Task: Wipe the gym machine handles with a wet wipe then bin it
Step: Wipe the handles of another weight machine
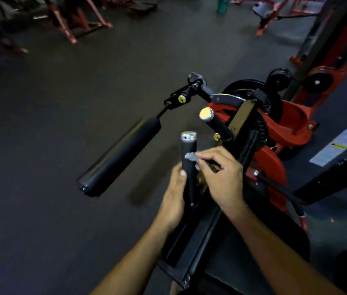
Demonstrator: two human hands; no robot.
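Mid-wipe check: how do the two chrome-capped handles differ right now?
The near handle stands almost upright; the far handle leans toward the upper left. The left hand grips the near handle and the right hand presses the wet wipe on it; the far handle is untouched. Both have black grips and chrome caps.

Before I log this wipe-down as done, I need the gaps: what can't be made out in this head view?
- Bin: none in view, so its place is unknown.
- Wet wipe: small and blurred in the right hand; its size and wetness can't be told.
- Near handle: lower part hidden by the left hand; its far side faces away.
- Far handle: whether it was wiped doesn't show.
- Machine label: text too small.
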